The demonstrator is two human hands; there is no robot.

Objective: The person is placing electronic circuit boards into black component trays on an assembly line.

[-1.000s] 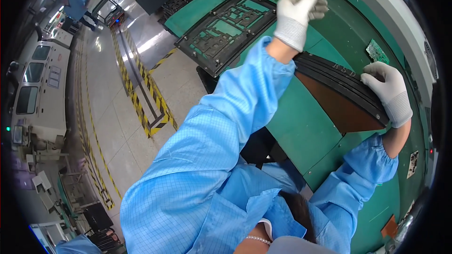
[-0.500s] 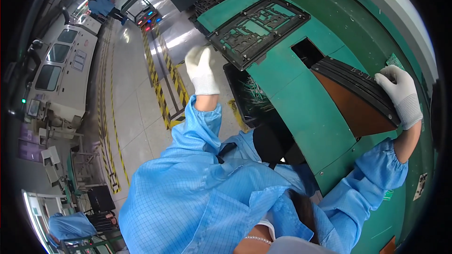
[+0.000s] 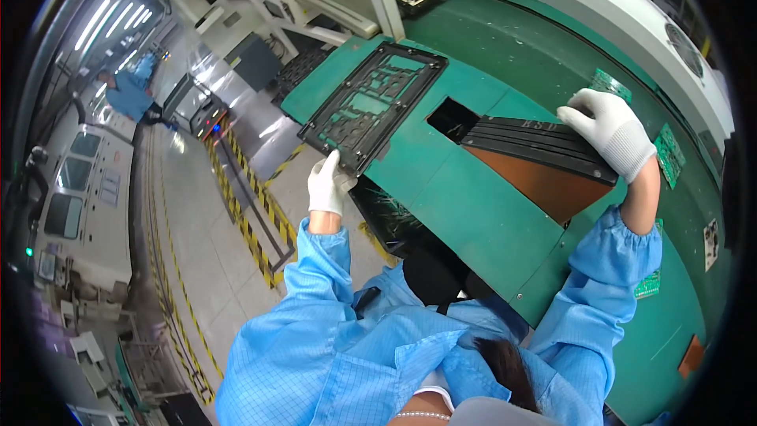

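My left hand (image 3: 327, 183), in a white glove, pinches the near corner of a black frame fixture (image 3: 397, 128). The fixture has patterned cutouts and small screws, and it lies on the green bench (image 3: 465, 217). My gloved right hand (image 3: 605, 130) is at the right end of a wedge-shaped block (image 3: 532, 140) with a ridged black top and a brown side. Its fingers curl in toward the thumb; whatever they may hold is hidden.
Beside the block is a rectangular opening (image 3: 453, 120) in the bench. A black bin (image 3: 386, 217) with thin green and white scraps stands below the fixture. Green circuit boards (image 3: 669, 156) lie at the right. A person (image 3: 130, 97) is far off at left.
My left hand has gone from raised in the air to the fixture's near corner. My right hand stays by the block, its fingers more curled. The whole view has shifted.
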